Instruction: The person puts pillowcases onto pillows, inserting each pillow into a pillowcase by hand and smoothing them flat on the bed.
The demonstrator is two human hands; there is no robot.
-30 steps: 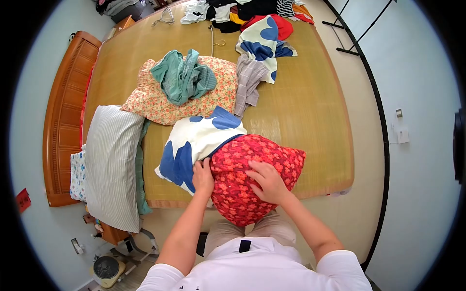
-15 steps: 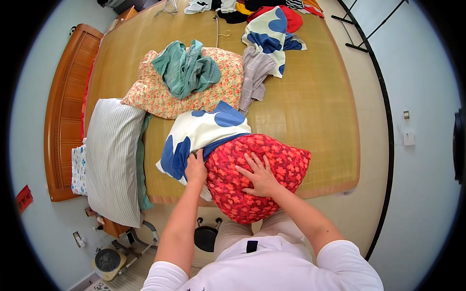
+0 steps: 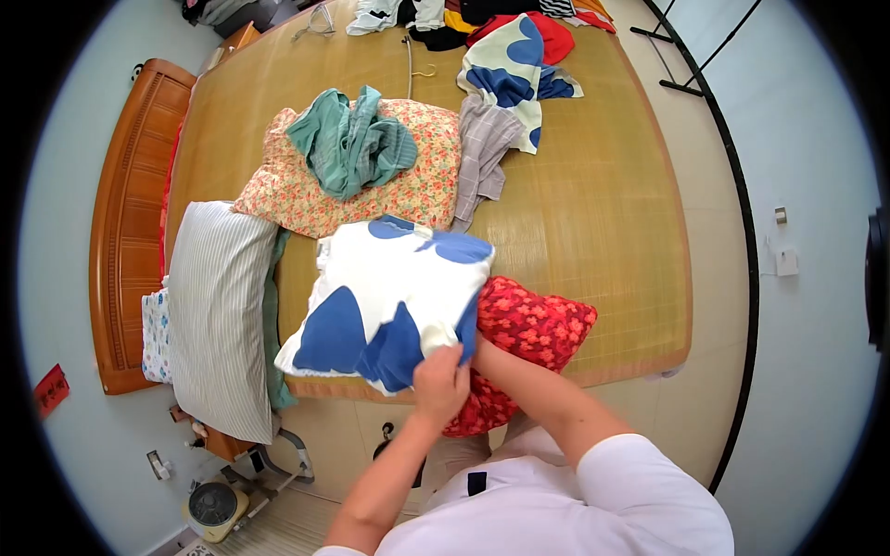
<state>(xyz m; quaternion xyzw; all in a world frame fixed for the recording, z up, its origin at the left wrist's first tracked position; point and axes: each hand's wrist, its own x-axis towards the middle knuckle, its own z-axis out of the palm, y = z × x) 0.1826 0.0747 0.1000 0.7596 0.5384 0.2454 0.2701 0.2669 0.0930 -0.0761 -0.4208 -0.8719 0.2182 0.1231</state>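
Observation:
A white pillowcase with blue shapes [image 3: 362, 278] is drawn partway over a red floral pillow [image 3: 533, 320]. The pillow's right end and lower part stick out. My left hand [image 3: 441, 382] is closed on the near edge of the pillowcase opening, bunching the cloth. My right wrist [image 3: 487, 357] lies across the red pillow at the opening. The fingers of that hand are hidden by the pillowcase, so I cannot see whether they grip anything.
Behind lies an orange floral pillow [image 3: 278, 195] with a crumpled green cloth [image 3: 348, 148] on it. A striped pillow [image 3: 218, 315] stands at left by the wooden headboard [image 3: 139, 232]. Grey checked cloth [image 3: 482, 153] and a blue-white cloth [image 3: 505, 79] lie on the bed mat [image 3: 603, 213].
The pillowcase has been pulled rightward over more of the red pillow. My right hand has left the pillow's top and gone in at the opening. My left hand has moved right and nearer me.

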